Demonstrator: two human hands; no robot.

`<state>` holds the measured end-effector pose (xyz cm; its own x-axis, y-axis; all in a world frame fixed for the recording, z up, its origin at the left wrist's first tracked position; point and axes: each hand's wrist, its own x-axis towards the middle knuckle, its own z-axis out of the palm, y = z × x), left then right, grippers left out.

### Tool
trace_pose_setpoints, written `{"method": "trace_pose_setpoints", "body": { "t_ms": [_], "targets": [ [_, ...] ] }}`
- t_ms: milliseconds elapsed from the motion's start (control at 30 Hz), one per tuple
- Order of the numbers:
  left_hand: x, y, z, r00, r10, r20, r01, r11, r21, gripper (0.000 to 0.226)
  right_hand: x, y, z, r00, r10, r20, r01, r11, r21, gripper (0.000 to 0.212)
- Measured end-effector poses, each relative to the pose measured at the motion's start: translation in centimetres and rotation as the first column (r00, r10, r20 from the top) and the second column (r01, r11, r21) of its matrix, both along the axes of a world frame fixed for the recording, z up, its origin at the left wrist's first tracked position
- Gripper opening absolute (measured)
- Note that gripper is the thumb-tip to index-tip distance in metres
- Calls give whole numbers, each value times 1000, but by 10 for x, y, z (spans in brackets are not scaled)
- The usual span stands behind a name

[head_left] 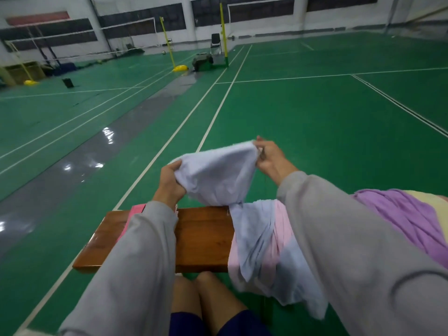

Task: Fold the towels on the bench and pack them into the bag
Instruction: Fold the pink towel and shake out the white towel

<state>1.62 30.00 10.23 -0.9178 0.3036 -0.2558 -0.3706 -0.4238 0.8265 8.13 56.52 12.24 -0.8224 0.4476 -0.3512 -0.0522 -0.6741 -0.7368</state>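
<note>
Above the wooden bench (201,236), both hands hold up a pale blue towel (218,175) — the left hand (169,183) clutches one bunched edge, the right hand (271,158) pinches the opposite corner. Its lower part trails onto the bench's right end, over a pink towel (281,224) — a purple towel (407,214) lies further right.

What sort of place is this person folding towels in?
An indoor sports hall, most likely badminton courts: a green court floor marked with white boundary lines, yellow net posts, and a wooden bench in front.
</note>
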Motion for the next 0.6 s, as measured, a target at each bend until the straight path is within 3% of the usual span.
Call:
{"method": "trace_pose_setpoints", "body": {
  "t_ms": [67, 133, 233, 267, 333, 367, 400, 467, 533, 600],
  "targets": [
    [-5, -4, 9, 999, -45, 23, 44, 999, 26, 39, 0, -5, 22, 985, -52, -165, 41, 997, -70, 25],
    [-2, -6, 6, 995, -94, 32, 93, 995, 38, 49, 1, -18, 10, 979, 25, -201, -52, 990, -130, 10],
    [5, -7, -16, 976, -191, 101, 188, 982, 30, 77, 12, -28, -33, 959, 263, 105, -256, 964, -74, 46],
    [7, -7, -18, 979, -174, 103, 173, 985, 12, 75, 19, -29, -35, 921, 313, 233, -333, 942, 52, 52],
    [-1, -8, -17, 998, -22, 65, 24, 999, -25, 59, 25, -26, -26, 933, 184, 310, -228, 967, 112, 40],
    [-7, -10, -16, 998, 54, 28, -53, 998, -40, 51, 25, -22, -16, 961, 214, 173, -208, 977, -57, 23],
    [-10, -13, -13, 996, 86, 10, -85, 996, -36, 45, 29, -23, -5, 980, 195, 49, -194, 980, -35, 17],
    [-11, -21, -13, 998, 62, -19, -62, 998, -8, 32, 11, -23, 8, 996, 76, -57, -83, 988, -133, 11],
    [-8, -26, -18, 1000, -19, -11, 19, 999, -30, 33, 3, -31, 11, 989, 150, 14, -150, 989, 6, 15],
    [-8, -27, -25, 996, -80, 34, 82, 995, -55, 42, 10, -35, 2, 948, 312, 66, -318, 939, 131, 25]
  ]
}}
